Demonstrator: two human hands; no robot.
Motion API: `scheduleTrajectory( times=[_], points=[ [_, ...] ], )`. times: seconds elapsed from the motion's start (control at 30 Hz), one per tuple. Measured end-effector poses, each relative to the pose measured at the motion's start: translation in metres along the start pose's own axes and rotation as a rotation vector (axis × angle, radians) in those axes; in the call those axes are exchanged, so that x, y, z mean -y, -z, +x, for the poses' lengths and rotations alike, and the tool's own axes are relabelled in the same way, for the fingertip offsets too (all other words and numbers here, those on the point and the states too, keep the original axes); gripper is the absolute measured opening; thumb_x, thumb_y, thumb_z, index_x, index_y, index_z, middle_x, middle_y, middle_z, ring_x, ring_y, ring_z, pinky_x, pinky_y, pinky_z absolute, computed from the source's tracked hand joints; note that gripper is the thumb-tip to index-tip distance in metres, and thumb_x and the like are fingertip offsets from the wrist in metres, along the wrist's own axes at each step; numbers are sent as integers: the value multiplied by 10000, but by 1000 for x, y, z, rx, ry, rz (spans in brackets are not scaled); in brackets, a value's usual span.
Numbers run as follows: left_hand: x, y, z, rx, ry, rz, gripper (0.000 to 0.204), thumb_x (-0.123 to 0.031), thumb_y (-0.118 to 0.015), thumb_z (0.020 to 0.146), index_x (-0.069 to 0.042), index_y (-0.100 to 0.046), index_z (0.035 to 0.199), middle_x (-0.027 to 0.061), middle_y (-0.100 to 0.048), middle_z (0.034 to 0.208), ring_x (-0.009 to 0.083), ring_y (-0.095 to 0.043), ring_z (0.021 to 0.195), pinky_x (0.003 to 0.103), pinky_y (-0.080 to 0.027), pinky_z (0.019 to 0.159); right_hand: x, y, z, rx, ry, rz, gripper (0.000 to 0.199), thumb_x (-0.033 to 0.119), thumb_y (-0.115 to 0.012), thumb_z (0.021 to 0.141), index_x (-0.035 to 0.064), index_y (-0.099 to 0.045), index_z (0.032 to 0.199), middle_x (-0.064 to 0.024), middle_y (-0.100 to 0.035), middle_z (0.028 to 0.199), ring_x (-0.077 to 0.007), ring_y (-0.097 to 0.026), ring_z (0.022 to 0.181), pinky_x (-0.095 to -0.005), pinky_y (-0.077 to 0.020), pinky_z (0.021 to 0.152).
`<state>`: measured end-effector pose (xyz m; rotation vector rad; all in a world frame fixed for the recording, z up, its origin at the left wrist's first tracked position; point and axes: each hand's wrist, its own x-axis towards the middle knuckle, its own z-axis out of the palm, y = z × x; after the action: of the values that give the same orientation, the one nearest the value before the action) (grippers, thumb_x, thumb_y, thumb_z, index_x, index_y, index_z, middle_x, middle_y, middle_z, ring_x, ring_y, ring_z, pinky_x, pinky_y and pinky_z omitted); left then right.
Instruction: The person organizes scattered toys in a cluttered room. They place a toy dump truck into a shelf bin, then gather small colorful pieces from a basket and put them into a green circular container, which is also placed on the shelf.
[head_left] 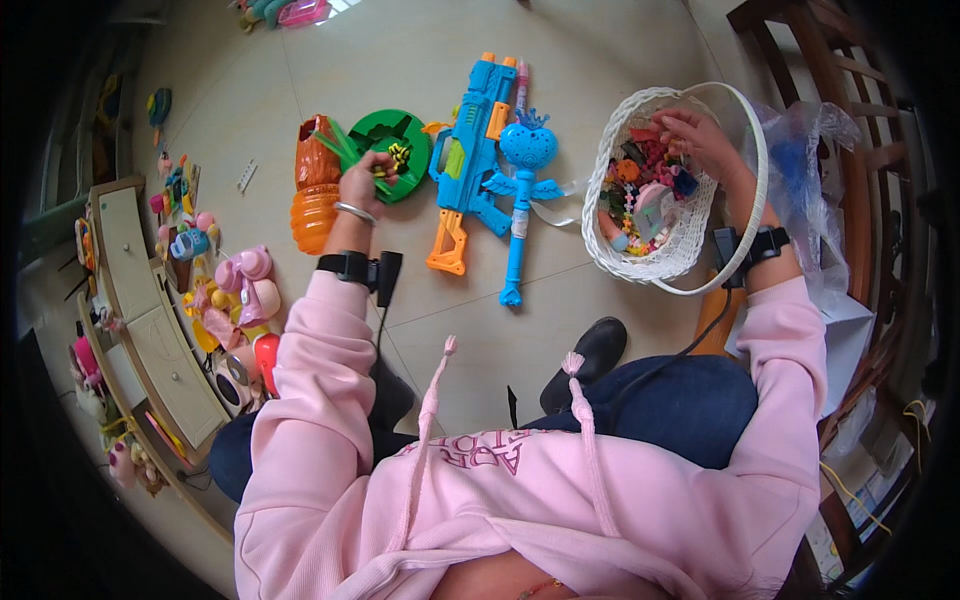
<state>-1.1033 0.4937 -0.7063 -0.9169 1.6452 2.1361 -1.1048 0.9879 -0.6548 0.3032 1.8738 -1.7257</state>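
Note:
My left hand (pixel 368 180) is closed, fingers curled, at the left edge of a round green plastic tray (pixel 415 182). Green blade-like strips (pixel 343 142) stick out beside its knuckles; whether they are gripped is hidden. Small yellow-and-black pieces (pixel 400 157) show by the fingertips, over the tray. My right hand (pixel 692 138) reaches over the far right part of a white wicker basket (pixel 603 250), fingers loosely bent and apart, with nothing visible in them. Inside the basket lie small colourful toys, among them an orange one (pixel 628 171) and a pink-and-white one (pixel 655 202).
A blue toy gun (pixel 468 140) and a blue heart-topped wand (pixel 518 215) lie between my hands. Orange ribbed plastic pieces (pixel 316 215) sit left of the tray. Further left are a pink toy (pixel 246 270) and drawers (pixel 165 345). Plastic wrapping (pixel 805 190) lies right of the basket, by wooden furniture (pixel 850 65).

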Motion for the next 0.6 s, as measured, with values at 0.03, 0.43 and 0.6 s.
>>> scheduleTrajectory(
  times=[0.03,0.43,0.6],
  points=[
    [-5,13,10,-25,-81,69,135,-141,-542,797,-20,-585,756,72,-570,702,155,-520,588,272,-454,569,-3,1,2,13,-17,-72,304,252,-550,861,31,-558,1070,-37,-612,954,-82,-554,782,-208,-452,665],
    [17,21,46,-282,-407,105,324,-204,-409,893,39,-617,941,103,-607,974,178,-552,938,285,-405,870,-41,-38,-16,711,-512,-376,459,103,-555,780,32,-464,1225,-45,-577,1097,-145,-572,871,-259,-469,728],
    [23,6,13,-255,-428,45,338,-205,-375,910,38,-596,988,99,-596,997,178,-541,954,288,-400,880,-36,-2,-1,517,-192,-841,503,105,-560,779,28,-418,1256,-81,-533,1193,-175,-513,1041,-302,-459,802]
  ],
)
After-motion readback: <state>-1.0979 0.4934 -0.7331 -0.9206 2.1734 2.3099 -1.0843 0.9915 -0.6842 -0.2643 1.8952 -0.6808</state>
